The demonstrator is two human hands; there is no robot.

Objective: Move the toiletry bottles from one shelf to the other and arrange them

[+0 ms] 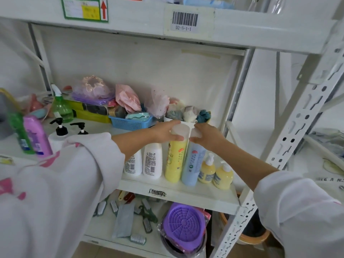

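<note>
Hands (163,132) (208,135) seemingly grip bottle caps (179,128).

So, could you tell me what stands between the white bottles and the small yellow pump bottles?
In the head view, the tall yellow bottle and tall blue bottle stand there.

Bright, even, soft light with faint shadows; wide-angle bending warps the edges, and the picture is slightly soft overall.

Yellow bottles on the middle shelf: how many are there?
3. A tall yellow bottle under the left hand, and two small pump bottles at the row's right end. Others may be hidden.
</note>
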